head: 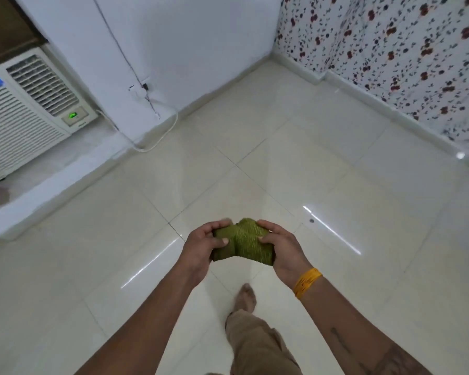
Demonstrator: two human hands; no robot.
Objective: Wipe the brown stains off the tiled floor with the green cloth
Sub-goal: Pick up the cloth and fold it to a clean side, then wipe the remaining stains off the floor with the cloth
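Note:
A bunched green cloth is held up in front of me, well above the glossy cream tiled floor. My left hand grips its left side, thumb on top. Its right side sits in the grip of my right hand, which has a yellow band at the wrist. No distinct brown stains show on the tiles; only faint smudges near the tile joint ahead. One small dark speck lies on the floor to the right of the cloth.
A white air conditioner unit sits low on the left wall, with a white cable looping onto the floor. A floral-papered wall runs along the right. My bare foot and trouser leg stand below the hands.

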